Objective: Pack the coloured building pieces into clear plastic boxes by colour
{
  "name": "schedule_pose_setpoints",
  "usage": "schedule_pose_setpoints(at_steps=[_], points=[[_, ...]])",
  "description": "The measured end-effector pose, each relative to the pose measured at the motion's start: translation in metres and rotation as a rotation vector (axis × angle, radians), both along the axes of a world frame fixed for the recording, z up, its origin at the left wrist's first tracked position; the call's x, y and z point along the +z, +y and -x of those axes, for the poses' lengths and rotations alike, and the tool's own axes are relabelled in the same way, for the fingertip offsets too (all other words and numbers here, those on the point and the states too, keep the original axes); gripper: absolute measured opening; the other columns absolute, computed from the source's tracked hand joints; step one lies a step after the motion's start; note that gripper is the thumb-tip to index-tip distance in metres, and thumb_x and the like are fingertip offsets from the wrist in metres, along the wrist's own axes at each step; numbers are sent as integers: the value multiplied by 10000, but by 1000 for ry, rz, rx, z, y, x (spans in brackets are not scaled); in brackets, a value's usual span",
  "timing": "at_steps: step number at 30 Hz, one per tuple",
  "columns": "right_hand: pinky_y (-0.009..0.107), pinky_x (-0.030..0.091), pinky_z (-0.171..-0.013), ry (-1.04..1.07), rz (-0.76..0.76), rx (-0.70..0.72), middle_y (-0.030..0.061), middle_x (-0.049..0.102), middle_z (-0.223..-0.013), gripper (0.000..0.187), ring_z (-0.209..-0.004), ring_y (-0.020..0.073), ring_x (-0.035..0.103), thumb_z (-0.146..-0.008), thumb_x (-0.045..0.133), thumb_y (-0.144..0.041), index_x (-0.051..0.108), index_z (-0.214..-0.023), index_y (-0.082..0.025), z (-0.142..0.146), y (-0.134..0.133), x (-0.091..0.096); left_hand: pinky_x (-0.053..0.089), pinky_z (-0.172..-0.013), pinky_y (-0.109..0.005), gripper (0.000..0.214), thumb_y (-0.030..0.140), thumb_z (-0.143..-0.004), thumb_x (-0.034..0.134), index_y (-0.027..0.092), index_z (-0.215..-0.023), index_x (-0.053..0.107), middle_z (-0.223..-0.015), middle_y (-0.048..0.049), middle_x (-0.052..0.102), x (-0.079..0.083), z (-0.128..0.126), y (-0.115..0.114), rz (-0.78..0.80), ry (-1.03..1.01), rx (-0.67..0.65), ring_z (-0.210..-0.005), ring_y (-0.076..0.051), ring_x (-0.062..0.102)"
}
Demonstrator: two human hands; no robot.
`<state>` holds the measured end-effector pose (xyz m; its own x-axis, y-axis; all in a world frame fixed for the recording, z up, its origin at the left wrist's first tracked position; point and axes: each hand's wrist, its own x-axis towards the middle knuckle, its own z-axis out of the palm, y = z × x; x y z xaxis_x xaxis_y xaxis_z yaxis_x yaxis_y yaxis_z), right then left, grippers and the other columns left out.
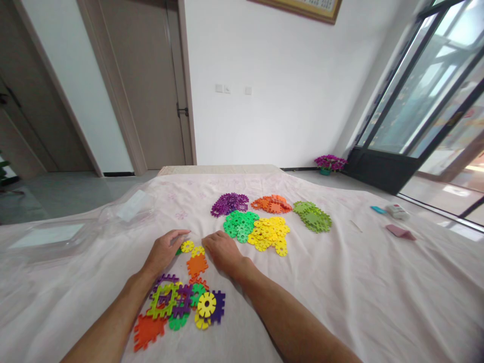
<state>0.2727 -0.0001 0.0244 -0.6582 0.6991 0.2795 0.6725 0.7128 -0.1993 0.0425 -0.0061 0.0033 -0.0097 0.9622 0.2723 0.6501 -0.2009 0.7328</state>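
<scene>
A mixed heap (177, 305) lies near the left forearm. The left hand (165, 250), grip loosely spread, touches a yellow gear (187, 246); an orange square (197, 264) sits between the hands. The right hand (224, 252) rests flat, grip empty (fingers together). Beyond it lie sorted piles (269, 233) on the cloth (359, 282).

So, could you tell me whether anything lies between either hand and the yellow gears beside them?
Nothing visible does. The left hand sits at the left yellow gear, the right hand at the right yellow gear; the orange square lies nearer the person, clear of both.
</scene>
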Motion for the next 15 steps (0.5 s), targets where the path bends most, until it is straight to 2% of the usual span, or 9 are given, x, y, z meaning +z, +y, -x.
schedule_pose_setpoints(at_steps=[3, 5, 8, 11, 15], points=[[299, 449, -879, 91, 47, -108, 82, 717, -1065, 364, -989, 209, 626, -916, 489, -122, 627, -1238, -222, -4, 3, -4, 460, -1036, -356, 409, 449, -874, 490, 213, -1118, 717, -1192, -46, 723, -5, 5, 3, -5, 31, 16, -1128, -245, 647], [286, 455, -884, 187, 77, -174, 75, 709, -1119, 403, -1017, 197, 633, -918, 469, -117, 608, -1280, -226, -10, 9, -6, 462, -1027, -347, 398, 450, -878, 489, 221, -1106, 722, -1184, -42, 725, -7, 7, 5, -13, 65, -6, -1123, -243, 647], [284, 453, -916, 308, 84, -251, 64, 703, -1159, 357, -1061, 188, 631, -932, 453, -143, 648, -1223, -215, -27, 23, 1, 463, -1020, -331, 385, 445, -878, 489, 227, -1086, 729, -1174, -36, 728, -8, 9, 6, -26, 106, -41, -1120, -236, 648], [292, 451, -915, 379, 72, -392, 40, 721, -1132, 321, -1055, 193, 638, -916, 464, -154, 699, -1122, -228, -55, 37, 21, 464, -1017, -322, 379, 431, -872, 490, 227, -1081, 732, -1172, -35, 729, -9, 10, 7, -26, 125, -40, -1118, -233, 650], [277, 456, -801, 312, 102, -562, 41, 747, -992, 324, -927, 195, 664, -869, 470, -132, 749, -996, -237, -104, 49, 44, 458, -1027, -320, 373, 422, -869, 488, 233, -1072, 737, -1179, -31, 729, -10, 12, 7, -19, 136, -39, -1127, -232, 649]])
